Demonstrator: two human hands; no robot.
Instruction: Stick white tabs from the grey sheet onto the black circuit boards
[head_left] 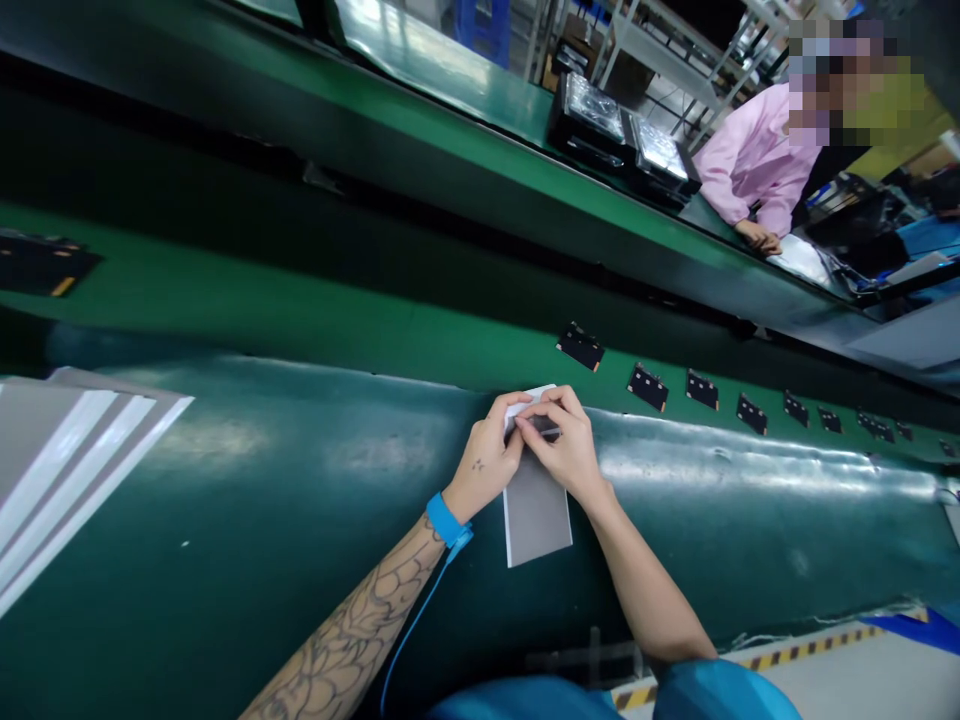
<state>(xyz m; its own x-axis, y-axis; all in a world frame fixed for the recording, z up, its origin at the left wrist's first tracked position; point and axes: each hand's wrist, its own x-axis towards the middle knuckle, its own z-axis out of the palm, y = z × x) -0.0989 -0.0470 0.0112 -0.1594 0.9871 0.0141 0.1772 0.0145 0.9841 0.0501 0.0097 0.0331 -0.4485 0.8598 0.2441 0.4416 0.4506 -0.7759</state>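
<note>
head: boards (648, 387) beyond hands (487, 458), sheets (46, 432) left

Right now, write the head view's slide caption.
Left hand and right hand meet over a gray sheet near black circuit boards.

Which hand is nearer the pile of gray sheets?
Left. The left hand is to the right of the pile of gray sheets, well apart from it; the right hand is farther right.
</note>
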